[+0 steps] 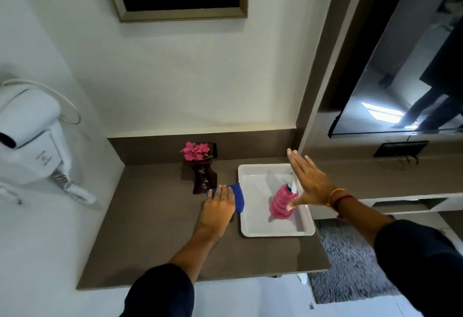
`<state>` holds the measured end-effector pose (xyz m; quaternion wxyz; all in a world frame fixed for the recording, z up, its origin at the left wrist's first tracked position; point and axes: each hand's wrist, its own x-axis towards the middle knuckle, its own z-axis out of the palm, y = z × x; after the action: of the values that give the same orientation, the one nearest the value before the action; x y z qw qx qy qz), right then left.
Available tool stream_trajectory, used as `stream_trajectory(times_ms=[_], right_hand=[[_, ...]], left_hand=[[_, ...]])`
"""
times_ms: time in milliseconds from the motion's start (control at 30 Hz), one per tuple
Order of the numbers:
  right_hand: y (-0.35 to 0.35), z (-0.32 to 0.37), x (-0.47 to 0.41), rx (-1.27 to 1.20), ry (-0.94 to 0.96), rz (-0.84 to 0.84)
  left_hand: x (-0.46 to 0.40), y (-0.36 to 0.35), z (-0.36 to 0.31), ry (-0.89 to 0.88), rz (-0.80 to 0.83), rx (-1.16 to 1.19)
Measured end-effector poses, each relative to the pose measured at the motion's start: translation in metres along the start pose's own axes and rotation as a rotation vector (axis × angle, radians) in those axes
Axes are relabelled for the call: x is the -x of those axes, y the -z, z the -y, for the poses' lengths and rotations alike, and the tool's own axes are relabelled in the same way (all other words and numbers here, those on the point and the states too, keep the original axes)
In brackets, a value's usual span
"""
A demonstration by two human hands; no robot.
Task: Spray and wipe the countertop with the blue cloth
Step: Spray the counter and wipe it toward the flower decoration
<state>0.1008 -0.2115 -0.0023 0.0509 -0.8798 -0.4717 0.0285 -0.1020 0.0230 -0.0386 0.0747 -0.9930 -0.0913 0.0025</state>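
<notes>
The brown countertop (150, 229) fills the middle of the head view. A folded blue cloth (239, 197) lies on it at the left rim of a white tray (253, 226). My left hand (219, 207) rests flat on the cloth, fingers pressed down over it. A pink spray bottle (280, 205) with a white nozzle stands upright in the tray. My right hand (308, 181) hovers just over the bottle's top, fingers spread and straight, thumb beside the bottle, not closed around it.
A dark wooden vase with pink flowers (200, 163) stands just behind the cloth near the back wall. A white wall hair dryer (30, 136) with a coiled cord hangs at left. A wall TV (400, 66) and a shelf are at right; a grey rug (350, 261) lies below.
</notes>
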Motion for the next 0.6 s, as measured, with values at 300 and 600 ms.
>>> stream_trajectory(times_ms=[300, 600], right_hand=[[0.012, 0.1, -0.115, -0.039, 0.046, 0.053], [-0.009, 0.163, -0.204, -0.013, -0.028, 0.26]], left_hand=[[0.015, -0.016, 0.038, 0.086, 0.027, 0.01], [0.05, -0.04, 0.085, 0.124, -0.016, 0.047]])
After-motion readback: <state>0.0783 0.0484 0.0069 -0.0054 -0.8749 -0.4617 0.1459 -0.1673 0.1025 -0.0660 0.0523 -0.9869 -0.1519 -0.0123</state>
